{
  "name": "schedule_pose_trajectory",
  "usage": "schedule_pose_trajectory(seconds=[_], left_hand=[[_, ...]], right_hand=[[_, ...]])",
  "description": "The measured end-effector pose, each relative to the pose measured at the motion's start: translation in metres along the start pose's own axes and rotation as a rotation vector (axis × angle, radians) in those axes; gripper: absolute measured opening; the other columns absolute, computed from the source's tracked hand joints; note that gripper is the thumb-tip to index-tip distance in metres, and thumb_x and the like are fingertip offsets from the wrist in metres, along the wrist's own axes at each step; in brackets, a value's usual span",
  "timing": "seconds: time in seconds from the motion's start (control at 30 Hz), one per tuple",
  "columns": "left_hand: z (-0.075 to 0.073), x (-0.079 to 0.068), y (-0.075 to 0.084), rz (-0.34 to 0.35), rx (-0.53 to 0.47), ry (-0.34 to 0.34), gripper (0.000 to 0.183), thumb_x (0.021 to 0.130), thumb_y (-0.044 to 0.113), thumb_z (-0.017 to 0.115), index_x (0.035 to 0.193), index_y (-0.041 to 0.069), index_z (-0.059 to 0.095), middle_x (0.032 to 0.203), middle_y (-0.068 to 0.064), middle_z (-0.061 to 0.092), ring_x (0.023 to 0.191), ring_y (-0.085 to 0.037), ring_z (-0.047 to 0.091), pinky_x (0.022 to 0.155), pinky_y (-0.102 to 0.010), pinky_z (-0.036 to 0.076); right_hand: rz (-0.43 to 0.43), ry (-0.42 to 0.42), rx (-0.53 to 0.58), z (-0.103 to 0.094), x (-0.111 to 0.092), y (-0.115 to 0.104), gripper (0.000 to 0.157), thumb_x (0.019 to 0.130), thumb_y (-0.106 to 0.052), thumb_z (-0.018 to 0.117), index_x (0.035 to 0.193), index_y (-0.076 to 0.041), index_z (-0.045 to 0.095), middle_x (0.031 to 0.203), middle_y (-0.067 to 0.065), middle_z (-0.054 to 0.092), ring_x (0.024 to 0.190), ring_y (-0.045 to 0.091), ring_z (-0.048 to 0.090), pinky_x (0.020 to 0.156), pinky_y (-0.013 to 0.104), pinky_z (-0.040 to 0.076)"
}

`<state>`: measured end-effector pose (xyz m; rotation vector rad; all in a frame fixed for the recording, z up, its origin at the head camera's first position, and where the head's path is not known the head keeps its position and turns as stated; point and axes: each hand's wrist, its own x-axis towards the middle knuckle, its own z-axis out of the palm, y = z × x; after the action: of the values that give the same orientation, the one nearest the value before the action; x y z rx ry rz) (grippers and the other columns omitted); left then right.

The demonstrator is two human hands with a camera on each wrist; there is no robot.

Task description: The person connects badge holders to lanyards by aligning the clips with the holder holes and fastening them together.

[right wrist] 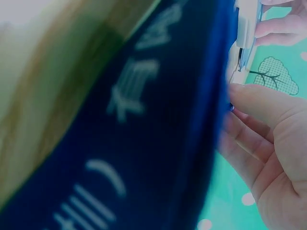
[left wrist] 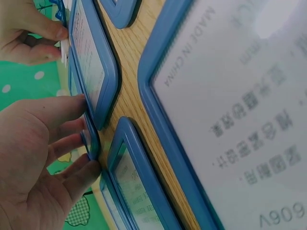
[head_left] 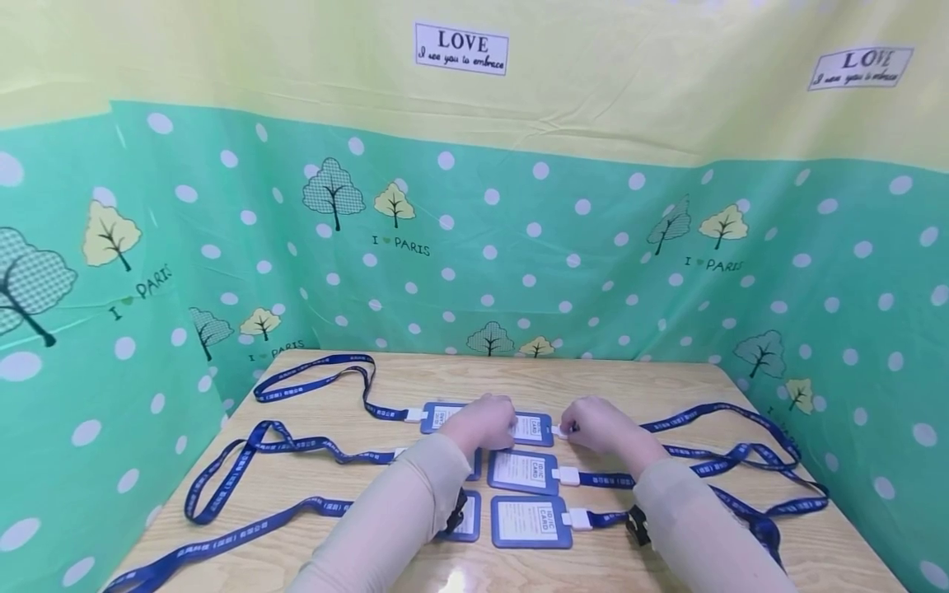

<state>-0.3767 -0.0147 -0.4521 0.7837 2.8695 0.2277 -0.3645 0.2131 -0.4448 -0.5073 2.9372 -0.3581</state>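
On the wooden table, blue-framed ID badge holders with lanyards lie in two columns of three. My left hand pinches the left end of the far badge holder in the right column; in the left wrist view its thumb and fingertips meet the blue edge. My right hand pinches the white clip at that holder's other end, with thumb and fingers together in the right wrist view. Nearer me lie the middle badge holder and the front badge holder. My left arm partly covers the left column.
Blue lanyards trail outward, such as a looped lanyard at the back left and a tangled lanyard at the right. A green polka-dot curtain surrounds the table. One lanyard crosses close before the right wrist camera.
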Motion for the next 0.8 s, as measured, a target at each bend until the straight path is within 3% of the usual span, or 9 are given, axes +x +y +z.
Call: schedule_pose_trajectory(seconds=[0.33,0.57,0.8], left_hand=[[0.0000,0.0014,0.0004,0.018,0.001,0.004,0.006,0.087,0.026,0.077,0.084,0.021,0.076,0.109,0.005,0.067,0.092,-0.014,0.056,0.102,-0.035,0.047],[-0.0003,0.0008,-0.0009,0.046,0.013,0.005,0.024,0.087,0.027,0.077,0.067,0.022,0.064,0.104,0.006,0.065,0.082,-0.012,0.055,0.104,-0.035,0.044],[0.0002,0.0007,-0.0024,0.058,0.022,0.012,0.019,0.087,0.027,0.077,0.071,0.019,0.068,0.104,0.005,0.066,0.086,-0.013,0.059,0.110,-0.036,0.041]], right_hand=[[0.012,0.008,0.008,0.0032,0.0009,0.0012,0.011,0.090,-0.012,0.078,0.099,-0.018,0.081,0.106,0.002,0.075,0.107,0.026,0.068,0.096,0.047,0.055],[0.007,0.009,-0.015,0.0042,0.0025,0.0017,0.010,0.090,-0.013,0.079,0.098,-0.018,0.082,0.099,-0.002,0.074,0.100,0.022,0.069,0.092,0.042,0.057],[-0.008,0.007,-0.017,0.0028,0.0022,-0.0003,0.010,0.091,-0.012,0.078,0.098,-0.017,0.082,0.098,-0.001,0.074,0.095,0.020,0.069,0.090,0.041,0.058]])
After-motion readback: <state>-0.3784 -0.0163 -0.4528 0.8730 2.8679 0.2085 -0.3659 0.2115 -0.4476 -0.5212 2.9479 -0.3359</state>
